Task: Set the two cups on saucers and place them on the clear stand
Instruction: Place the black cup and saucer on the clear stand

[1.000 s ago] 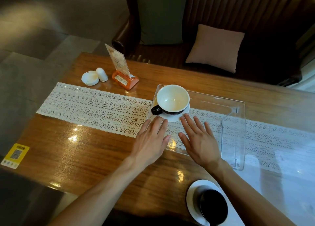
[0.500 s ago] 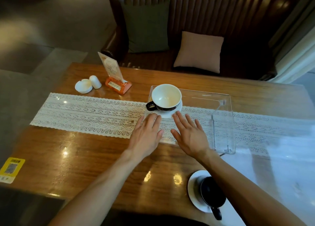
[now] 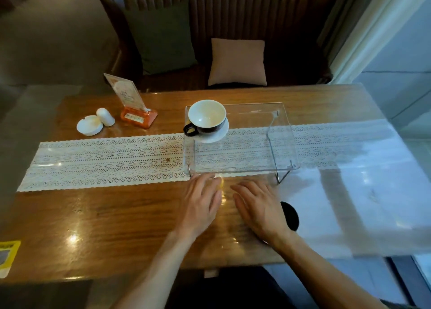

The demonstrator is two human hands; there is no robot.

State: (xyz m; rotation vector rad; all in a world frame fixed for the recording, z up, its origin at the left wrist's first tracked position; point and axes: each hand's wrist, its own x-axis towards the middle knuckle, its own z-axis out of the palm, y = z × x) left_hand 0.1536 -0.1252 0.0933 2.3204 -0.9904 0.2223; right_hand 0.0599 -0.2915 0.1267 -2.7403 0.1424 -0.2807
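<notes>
A black cup with a white inside (image 3: 206, 119) sits on a white saucer (image 3: 219, 135) at the far left corner of the clear stand (image 3: 283, 133). The second black cup (image 3: 290, 215) shows only as a dark edge beside my right wrist; my right hand hides its saucer. My left hand (image 3: 201, 202) and my right hand (image 3: 258, 206) hover flat over the wooden table just in front of the stand, fingers apart, holding nothing.
A white lace runner (image 3: 105, 159) crosses the table (image 3: 105, 220) under the stand. At the far left stand a white ashtray (image 3: 89, 125), a white shaker (image 3: 106, 117) and an orange card holder (image 3: 137, 116). A yellow sticker (image 3: 8, 257) marks the near left corner. A sofa with cushions lies beyond.
Both hands have drawn back from the stand's near edge toward me, now off the runner. The camera has tilted, so the second cup is mostly hidden by my right hand.
</notes>
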